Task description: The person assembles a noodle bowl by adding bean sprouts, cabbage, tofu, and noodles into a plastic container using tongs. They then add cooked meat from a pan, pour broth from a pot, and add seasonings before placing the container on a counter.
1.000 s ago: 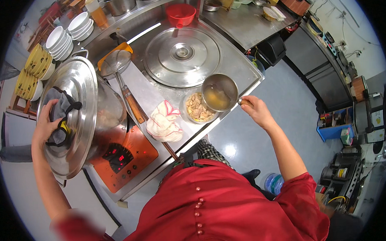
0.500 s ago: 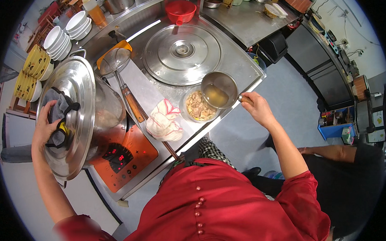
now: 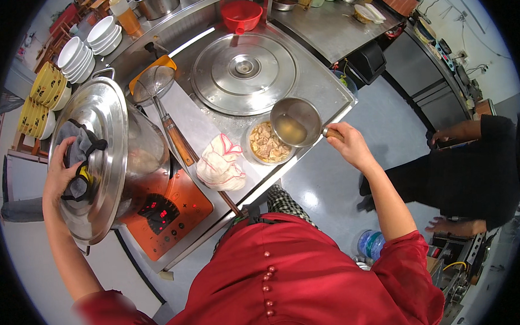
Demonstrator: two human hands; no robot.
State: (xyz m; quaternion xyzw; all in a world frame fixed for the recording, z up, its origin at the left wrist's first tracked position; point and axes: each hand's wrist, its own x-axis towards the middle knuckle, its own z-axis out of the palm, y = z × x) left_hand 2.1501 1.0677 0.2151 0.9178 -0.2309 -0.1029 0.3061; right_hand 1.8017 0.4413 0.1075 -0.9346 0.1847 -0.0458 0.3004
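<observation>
At frame left, left fingers (image 3: 71, 171) clamp grey cloth (image 3: 83, 147) against the lid (image 3: 111, 119) — likely for heat; right fingers (image 3: 340, 132) clamp the dipper's (image 3: 296, 122) handle.

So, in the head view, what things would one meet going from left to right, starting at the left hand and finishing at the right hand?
The left hand, orange cooktop, red-edged white cloth, bowl of pale pieces, metal dipper, right hand.

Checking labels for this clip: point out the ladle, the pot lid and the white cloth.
Ladle (image 3: 307, 116), head view: inner wall of cup.
Pot lid (image 3: 113, 162), head view: bare metal face.
White cloth (image 3: 220, 165), head view: its bunched middle.
</observation>
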